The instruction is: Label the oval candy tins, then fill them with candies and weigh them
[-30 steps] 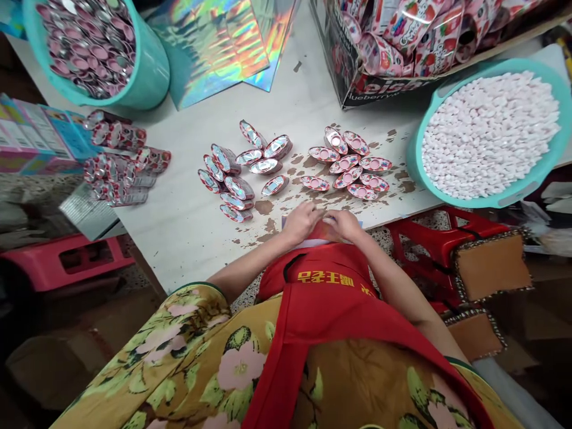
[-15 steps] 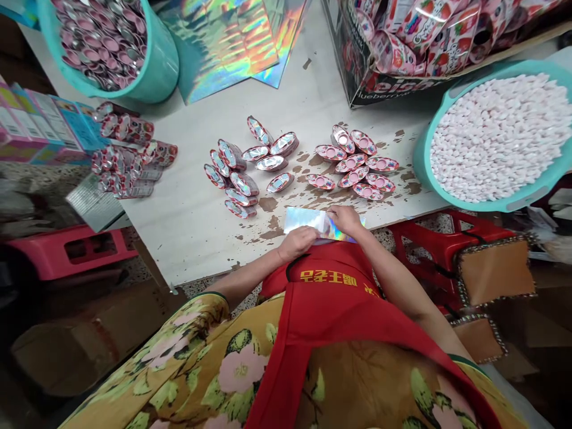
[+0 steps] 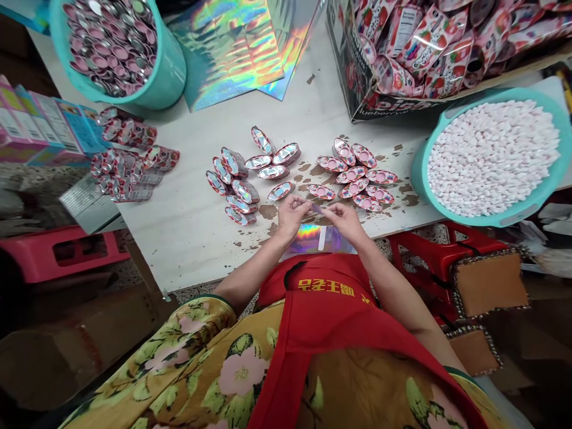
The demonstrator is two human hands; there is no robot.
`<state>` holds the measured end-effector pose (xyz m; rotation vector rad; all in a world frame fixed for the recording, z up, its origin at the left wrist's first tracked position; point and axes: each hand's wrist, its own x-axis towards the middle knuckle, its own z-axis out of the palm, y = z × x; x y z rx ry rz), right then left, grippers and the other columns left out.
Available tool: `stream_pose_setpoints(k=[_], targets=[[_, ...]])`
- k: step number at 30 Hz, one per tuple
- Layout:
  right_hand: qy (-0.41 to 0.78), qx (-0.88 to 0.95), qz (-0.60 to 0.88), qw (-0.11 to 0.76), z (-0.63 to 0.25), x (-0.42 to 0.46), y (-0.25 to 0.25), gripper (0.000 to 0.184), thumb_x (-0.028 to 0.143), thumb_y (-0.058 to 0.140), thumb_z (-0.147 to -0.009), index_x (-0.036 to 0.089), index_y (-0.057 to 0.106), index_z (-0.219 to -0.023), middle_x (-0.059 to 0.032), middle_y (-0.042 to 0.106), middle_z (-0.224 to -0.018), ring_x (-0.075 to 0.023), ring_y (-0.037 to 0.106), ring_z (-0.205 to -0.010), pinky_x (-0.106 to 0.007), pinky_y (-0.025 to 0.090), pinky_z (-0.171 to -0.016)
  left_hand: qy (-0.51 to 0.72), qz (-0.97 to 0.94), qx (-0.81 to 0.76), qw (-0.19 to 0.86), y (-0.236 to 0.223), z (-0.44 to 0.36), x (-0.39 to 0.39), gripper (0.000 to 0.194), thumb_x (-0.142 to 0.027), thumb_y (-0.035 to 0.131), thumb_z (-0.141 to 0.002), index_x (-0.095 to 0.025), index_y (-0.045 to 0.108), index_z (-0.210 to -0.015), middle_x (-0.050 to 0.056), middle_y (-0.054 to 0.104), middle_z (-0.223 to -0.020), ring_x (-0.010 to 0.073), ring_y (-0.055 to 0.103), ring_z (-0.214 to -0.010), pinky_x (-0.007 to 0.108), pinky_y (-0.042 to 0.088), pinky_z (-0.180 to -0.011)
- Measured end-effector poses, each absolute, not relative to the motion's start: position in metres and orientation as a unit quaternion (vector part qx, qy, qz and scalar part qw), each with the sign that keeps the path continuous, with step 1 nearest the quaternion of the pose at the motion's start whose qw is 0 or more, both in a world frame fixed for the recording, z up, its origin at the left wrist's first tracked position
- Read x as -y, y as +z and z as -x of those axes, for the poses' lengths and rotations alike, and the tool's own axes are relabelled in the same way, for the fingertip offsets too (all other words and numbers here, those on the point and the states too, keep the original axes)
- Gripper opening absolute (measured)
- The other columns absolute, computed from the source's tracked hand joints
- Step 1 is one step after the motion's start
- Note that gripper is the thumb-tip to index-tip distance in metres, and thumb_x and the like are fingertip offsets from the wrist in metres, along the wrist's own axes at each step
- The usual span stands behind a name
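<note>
My left hand [image 3: 292,217] and my right hand [image 3: 345,220] pinch the two ends of a small dark strip [image 3: 317,208], apparently a sticker, held just above the table's front edge. Below them a shiny holographic sticker sheet [image 3: 304,239] lies against the red apron, with a bare white strip showing in it. Just beyond my left hand stands a small oval-topped pack [image 3: 281,191] with a silvery top. More silver-topped packs [image 3: 245,191] are grouped to the left. Beyond my right hand is a cluster of similar packs [image 3: 352,174] with pink discs in their tops.
A teal bucket [image 3: 172,77] of pink-and-silver lids is at the back left, beside holographic sheets [image 3: 223,53]. At right are a carton [image 3: 351,89] of strawberry-printed packs and a teal basin [image 3: 422,179] of white candies. More packs [image 3: 129,173] lie on the left; a red stool [image 3: 429,250] is below.
Both hands have lifted off the holographic sheet and moved slightly forward, now with a small strip between them. A white gap shows in the sheet. The camera view has shifted a little.
</note>
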<state>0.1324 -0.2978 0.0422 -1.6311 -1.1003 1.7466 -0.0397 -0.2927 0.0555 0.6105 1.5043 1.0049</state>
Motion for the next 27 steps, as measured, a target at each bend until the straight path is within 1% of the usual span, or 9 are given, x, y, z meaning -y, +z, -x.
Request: stream_pose_setpoints(k=[3,6,9,12,16,19,22,25,27], targets=[[0.591,0.438,0.639,0.224,-0.134,0.284,0.038,0.032,0.049,0.067,-0.077,0.017,0.064,-0.072,0.0014,0.061,-0.062,-0.0118,0.049,-0.057,-0.025,0.038,-0.058,0.393,-0.311,-0.673,0.544,0.047,0.040,0.281,0.012,-0.025,0.074,-0.076,-0.017,0.066,-0.078,0.000,0.069,-0.075,0.0137,0.065,-0.070,0.026,0.053,-0.067],[0.494,0.504,0.690,0.159,-0.137,0.268,0.041,0.025,0.042,0.065,-0.083,0.017,0.069,-0.078,-0.0012,0.068,-0.069,-0.0145,0.057,-0.062,-0.026,0.040,-0.063,0.352,-0.409,-0.720,0.436,0.036,0.040,0.265,0.004,-0.022,0.073,-0.078,-0.019,0.072,-0.077,0.002,0.068,-0.085,0.0169,0.063,-0.084,0.030,0.050,-0.080],[0.398,0.562,0.721,0.078,-0.134,0.255,0.049,0.024,0.039,0.063,-0.088,0.018,0.074,-0.088,-0.0063,0.075,-0.082,-0.0201,0.065,-0.076,-0.029,0.045,-0.071,0.293,-0.479,-0.753,0.343,0.029,0.037,0.254,0.004,-0.023,0.074,-0.079,-0.022,0.073,-0.075,0.003,0.063,-0.086,0.0208,0.059,-0.090,0.035,0.047,-0.090],[0.347,0.574,0.741,0.001,-0.126,0.249,0.054,0.025,0.038,0.060,-0.092,0.019,0.076,-0.094,-0.0108,0.077,-0.091,-0.0256,0.069,-0.087,-0.033,0.047,-0.077,0.228,-0.526,-0.767,0.289,0.025,0.034,0.249,0.007,-0.025,0.074,-0.081,-0.023,0.071,-0.075,0.005,0.061,-0.091,0.0259,0.057,-0.100,0.041,0.043,-0.099],[0.317,0.568,0.758,-0.050,-0.121,0.243,0.052,0.028,0.041,0.062,-0.092,0.019,0.076,-0.100,-0.0152,0.076,-0.097,-0.0308,0.070,-0.094,-0.037,0.048,-0.080,0.171,-0.551,-0.777,0.251,0.025,0.034,0.245,0.008,-0.027,0.072,-0.084,-0.022,0.067,-0.089,0.007,0.065,-0.100,0.0288,0.057,-0.106,0.042,0.042,-0.098],[0.297,0.552,0.777,-0.056,-0.124,0.241,0.052,0.034,0.046,0.065,-0.091,0.015,0.073,-0.102,-0.0170,0.075,-0.099,-0.0311,0.069,-0.095,-0.038,0.048,-0.083,0.136,-0.569,-0.764,0.272,0.025,0.037,0.237,0.010,-0.022,0.065,-0.088,-0.023,0.067,-0.097,0.006,0.070,-0.100,0.0273,0.060,-0.104,0.039,0.043,-0.092],[0.276,0.573,0.772,-0.013,-0.127,0.253,0.057,0.034,0.042,0.059,-0.097,0.014,0.066,-0.115,-0.0134,0.074,-0.101,-0.0271,0.068,-0.093,-0.035,0.047,-0.083,0.108,-0.582,-0.751,0.292,0.026,0.042,0.232,0.014,-0.017,0.056,-0.091,-0.024,0.069,-0.089,0.006,0.072,-0.098,0.0257,0.063,-0.098,0.037,0.044,-0.089],[0.284,0.647,0.706,0.051,-0.127,0.284,0.061,0.033,0.039,0.046,-0.103,0.017,0.065,-0.117,-0.0122,0.073,-0.108,-0.0244,0.066,-0.098,-0.033,0.045,-0.085,0.153,-0.600,-0.731,0.288,0.032,0.053,0.243,0.020,-0.021,0.052,-0.096,-0.024,0.071,-0.096,0.007,0.071,-0.101,0.0254,0.061,-0.100,0.037,0.044,-0.093],[0.321,0.694,0.643,0.048,-0.126,0.307,0.058,0.033,0.040,0.047,-0.103,0.018,0.068,-0.114,-0.0130,0.072,-0.114,-0.0251,0.064,-0.104,-0.032,0.043,-0.088,0.197,-0.633,-0.686,0.301,0.036,0.060,0.264,0.020,-0.028,0.053,-0.099,-0.024,0.072,-0.103,0.008,0.069,-0.101,0.0251,0.060,-0.103,0.037,0.044,-0.096]])
